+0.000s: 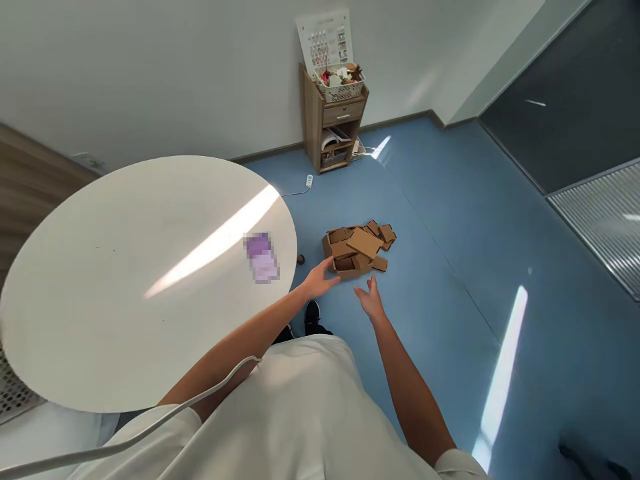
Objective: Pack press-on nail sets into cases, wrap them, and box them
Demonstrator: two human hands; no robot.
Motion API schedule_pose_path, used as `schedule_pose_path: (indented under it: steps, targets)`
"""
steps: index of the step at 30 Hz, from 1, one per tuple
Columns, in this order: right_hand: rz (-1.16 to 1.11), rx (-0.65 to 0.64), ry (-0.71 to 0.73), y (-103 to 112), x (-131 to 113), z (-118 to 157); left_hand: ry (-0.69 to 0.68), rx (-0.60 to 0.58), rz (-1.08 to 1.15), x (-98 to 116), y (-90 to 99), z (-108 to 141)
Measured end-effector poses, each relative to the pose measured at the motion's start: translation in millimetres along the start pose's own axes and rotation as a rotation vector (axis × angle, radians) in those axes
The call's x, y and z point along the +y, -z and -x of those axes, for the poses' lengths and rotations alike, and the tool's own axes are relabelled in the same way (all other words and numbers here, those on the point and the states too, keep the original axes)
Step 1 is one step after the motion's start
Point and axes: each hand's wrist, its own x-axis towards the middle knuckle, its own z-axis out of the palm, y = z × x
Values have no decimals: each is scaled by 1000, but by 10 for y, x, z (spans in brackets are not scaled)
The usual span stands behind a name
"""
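My left hand (321, 279) reaches forward past the table's right edge, thumb and fingers apart, with nothing in it. To its right is my right hand (371, 300), also empty, its fingers spread. Just beyond both hands, a cardboard box (327, 247) stands on the floor, heaped with several small brown cardboard boxes (365, 243). A few of these lean or lie at the heap's right side, one small carton (380, 265) among them. My left fingertips overlap the big box's near corner in view; whether they touch it I cannot tell.
On my left is a white oval table (125, 347), with a blurred purple item (261, 257) on it. A wooden cabinet (313, 120) by the wall bears a basket (343, 92). A white power strip (309, 181) with its cord lies on the blue floor (430, 320).
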Motion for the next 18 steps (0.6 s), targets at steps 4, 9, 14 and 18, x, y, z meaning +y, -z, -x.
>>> schedule_pose_path:
  steps: [4,9,14,18]
  targets:
    - [53,-182,51,-428,-12,93,68,57,73,-286,263,521]
    - [112,-394,235,-981,-420,172,223,335,151,-467,720,1165]
    - [184,-581,414,-1559,-879,373,272,615,234,-619,1128,1809]
    - [242,-711,517,-2052,-1014,730,278,798,324,-845,1340,2365]
